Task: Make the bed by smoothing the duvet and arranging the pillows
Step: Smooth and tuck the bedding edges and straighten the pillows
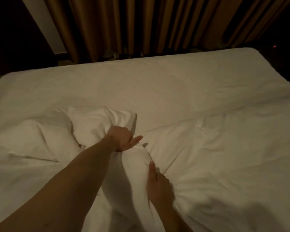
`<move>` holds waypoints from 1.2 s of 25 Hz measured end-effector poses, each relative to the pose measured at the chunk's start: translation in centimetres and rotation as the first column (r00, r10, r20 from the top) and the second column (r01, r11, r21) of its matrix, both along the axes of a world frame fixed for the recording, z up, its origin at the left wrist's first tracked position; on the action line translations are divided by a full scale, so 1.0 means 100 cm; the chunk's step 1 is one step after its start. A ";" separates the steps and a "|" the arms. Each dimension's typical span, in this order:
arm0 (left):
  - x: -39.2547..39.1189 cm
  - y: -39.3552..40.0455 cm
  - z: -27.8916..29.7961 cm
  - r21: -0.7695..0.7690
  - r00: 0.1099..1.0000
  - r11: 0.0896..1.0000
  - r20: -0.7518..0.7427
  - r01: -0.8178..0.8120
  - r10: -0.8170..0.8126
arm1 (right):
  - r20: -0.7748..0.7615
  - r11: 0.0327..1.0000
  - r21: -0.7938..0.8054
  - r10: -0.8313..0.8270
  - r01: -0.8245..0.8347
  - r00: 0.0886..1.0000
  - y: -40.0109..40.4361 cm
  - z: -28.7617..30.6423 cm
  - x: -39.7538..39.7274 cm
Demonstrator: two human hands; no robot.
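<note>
Two bare hands work one white pillow (132, 178) at the near centre of the bed. The pillow's long axis runs near to far, leaning slightly left at its far end; its cover is creased and bunched where it is gripped.

Right hand (158, 183): nearest, on the pillow's right flank; thumb laid along the fabric, the other fingers curled into the cover and partly hidden.

Left hand (122, 139): farther, at the pillow's far end; fingers clenched on a gathered fold, one finger sticking out to the right.

Second pillow (97, 121): white, plump, just beyond the left hand and touching the gripped one.

Third pillow (28, 139): white, flatter, to the left, its long axis running left to right, touching the second.

Duvet (224, 156): white, wrinkled, covering the near right of the bed, its folded edge running from the centre out to the far right.

Sheet (141, 81): white, smooth, covering the far half of the mattress.

Curtain (141, 22): brown, pleated, hanging beyond the far edge.
</note>
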State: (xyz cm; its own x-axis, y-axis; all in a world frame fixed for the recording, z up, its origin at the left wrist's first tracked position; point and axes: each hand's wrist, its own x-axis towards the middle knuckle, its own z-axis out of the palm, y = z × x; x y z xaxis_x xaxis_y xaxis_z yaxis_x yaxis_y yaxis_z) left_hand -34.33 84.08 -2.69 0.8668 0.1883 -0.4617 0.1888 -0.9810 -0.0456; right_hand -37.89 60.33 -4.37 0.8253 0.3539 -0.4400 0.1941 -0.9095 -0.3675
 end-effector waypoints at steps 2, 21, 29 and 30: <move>-0.013 0.007 0.035 0.063 0.994 0.998 0.108 -0.017 0.010 | 0.031 1.000 -0.019 -0.008 0.009 0.999 0.010 0.028 -0.003; -0.451 -0.206 0.209 -0.003 0.487 0.755 0.762 -0.656 0.426 | 0.578 0.573 0.236 0.567 -0.785 0.587 -0.103 0.204 -0.171; -0.516 -0.313 0.120 -0.245 0.487 0.544 0.257 -0.802 0.835 | 0.093 0.461 -0.065 0.886 -0.885 0.455 -0.172 0.113 -0.233; -0.516 -0.300 0.132 -0.264 0.487 0.563 0.303 -0.783 0.819 | 0.129 0.458 -0.075 0.885 -0.886 0.447 -0.166 0.119 -0.235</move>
